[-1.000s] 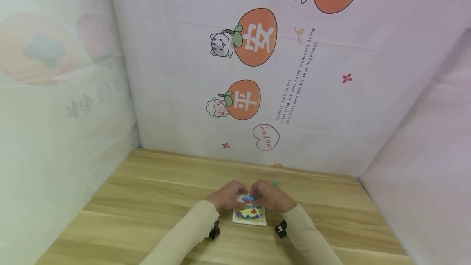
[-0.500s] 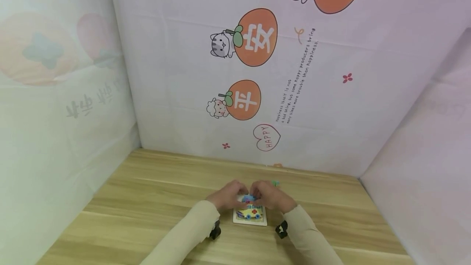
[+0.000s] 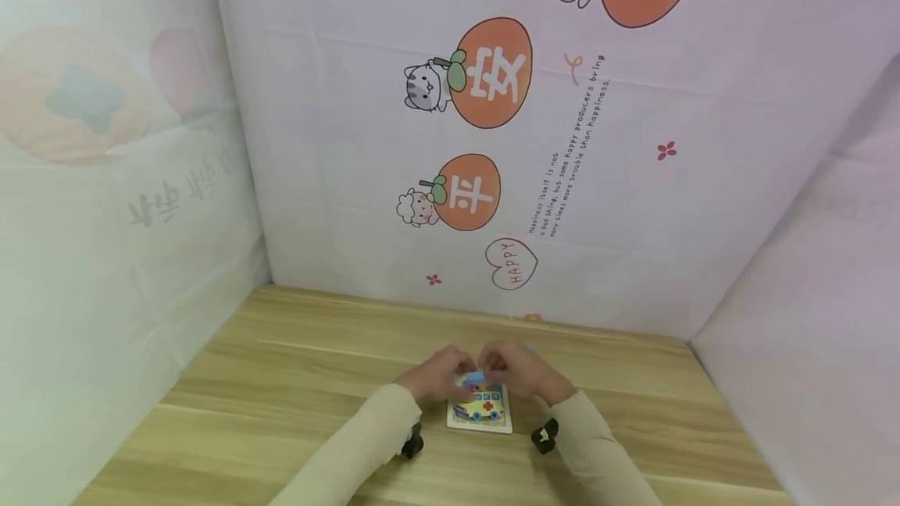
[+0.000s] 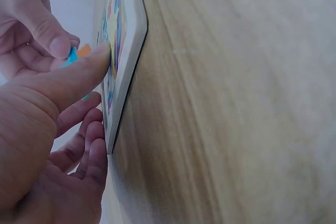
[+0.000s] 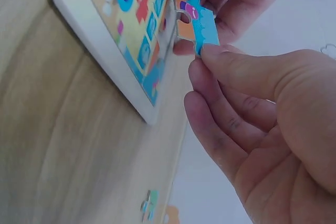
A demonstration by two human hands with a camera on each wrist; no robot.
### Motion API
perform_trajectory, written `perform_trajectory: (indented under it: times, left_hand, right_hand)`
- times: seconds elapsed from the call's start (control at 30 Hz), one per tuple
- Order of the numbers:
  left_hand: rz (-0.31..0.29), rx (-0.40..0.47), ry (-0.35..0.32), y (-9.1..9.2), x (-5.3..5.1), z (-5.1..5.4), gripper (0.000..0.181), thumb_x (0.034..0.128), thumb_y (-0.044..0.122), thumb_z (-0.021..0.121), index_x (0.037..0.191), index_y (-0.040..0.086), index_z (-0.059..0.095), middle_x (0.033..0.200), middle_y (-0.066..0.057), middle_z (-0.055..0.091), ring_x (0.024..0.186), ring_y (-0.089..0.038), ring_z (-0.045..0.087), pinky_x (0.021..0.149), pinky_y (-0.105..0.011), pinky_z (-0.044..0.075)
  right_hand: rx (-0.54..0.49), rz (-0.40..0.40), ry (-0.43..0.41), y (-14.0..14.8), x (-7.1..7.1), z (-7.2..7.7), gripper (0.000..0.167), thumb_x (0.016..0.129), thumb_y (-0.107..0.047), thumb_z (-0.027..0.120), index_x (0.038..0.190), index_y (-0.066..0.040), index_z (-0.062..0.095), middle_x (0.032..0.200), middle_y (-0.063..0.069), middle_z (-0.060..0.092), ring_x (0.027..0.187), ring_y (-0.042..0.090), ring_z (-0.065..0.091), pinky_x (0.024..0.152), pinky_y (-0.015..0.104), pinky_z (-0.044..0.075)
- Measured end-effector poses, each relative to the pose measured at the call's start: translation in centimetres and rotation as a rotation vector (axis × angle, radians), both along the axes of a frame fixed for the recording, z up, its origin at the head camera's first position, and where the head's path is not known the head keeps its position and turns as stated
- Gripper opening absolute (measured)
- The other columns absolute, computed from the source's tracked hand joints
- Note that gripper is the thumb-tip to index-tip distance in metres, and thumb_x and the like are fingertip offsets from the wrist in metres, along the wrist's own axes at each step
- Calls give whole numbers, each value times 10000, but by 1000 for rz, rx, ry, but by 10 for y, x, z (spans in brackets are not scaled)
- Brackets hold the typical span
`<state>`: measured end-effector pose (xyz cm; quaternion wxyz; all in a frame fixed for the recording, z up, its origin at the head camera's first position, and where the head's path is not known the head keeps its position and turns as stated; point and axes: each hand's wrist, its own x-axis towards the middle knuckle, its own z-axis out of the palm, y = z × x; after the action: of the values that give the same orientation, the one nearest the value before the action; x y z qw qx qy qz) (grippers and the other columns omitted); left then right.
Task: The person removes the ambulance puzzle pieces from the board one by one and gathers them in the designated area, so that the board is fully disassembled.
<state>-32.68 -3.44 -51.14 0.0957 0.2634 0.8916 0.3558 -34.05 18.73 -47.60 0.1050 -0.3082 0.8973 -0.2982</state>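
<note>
A small ambulance jigsaw puzzle in a white-rimmed board lies on the table between both hands. My left hand holds the board at its far left: the thumb rests on the picture and the fingers curl at the edge, as the left wrist view shows. Between thumb and fingers, my right hand pinches a blue and orange puzzle piece, raised off the board and tilted, close to the left fingers. Part of the puzzle's upper area is hidden by the hands in the head view.
Beyond the board a loose greenish puzzle piece lies on the wooden table, mostly covered by the right hand in the head view. White printed cloth stands behind and at both sides. Black wrist cameras sit below the sleeves.
Both hands stay nearly in place. My right hand has shifted slightly, now covering more of the loose piece behind it. The blue patch between the hands looks a little different in angle.
</note>
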Motion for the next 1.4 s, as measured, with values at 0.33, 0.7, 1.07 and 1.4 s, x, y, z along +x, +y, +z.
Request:
perform_trajectory:
  times: [0.33,0.7,1.07,1.4]
  left_hand:
    - [8,-18,44,2,-2,-4,451,889,223,855,1269,57,679,1191,-34,625,1093,-156,606,1059,-379,536]
    - [3,-25,40,1,1,0,467,892,238,859,1286,62,679,1224,-35,632,1151,-188,618,1086,-380,527]
    - [8,-34,32,1,4,4,470,901,236,851,1299,62,673,1233,-40,626,1164,-202,617,1094,-391,525]
    - [18,-47,33,1,-2,-3,475,900,287,850,1302,103,678,1256,-17,624,1181,-185,608,1102,-395,518]
  right_hand:
    - [-31,-11,29,35,-4,6,118,1003,-10,650,1037,-86,733,997,47,756,929,164,700,803,255,572]
    - [-14,-143,118,95,-10,13,93,1012,-76,675,1069,-98,745,1017,5,748,943,99,663,859,253,562]
    - [-69,-369,122,143,-17,1,173,1042,-152,665,1172,-93,760,1138,93,771,1081,272,713,926,441,603]
    - [-103,-450,36,150,-26,-11,176,1030,-135,670,1157,-65,770,1171,151,745,1085,311,693,927,505,589]
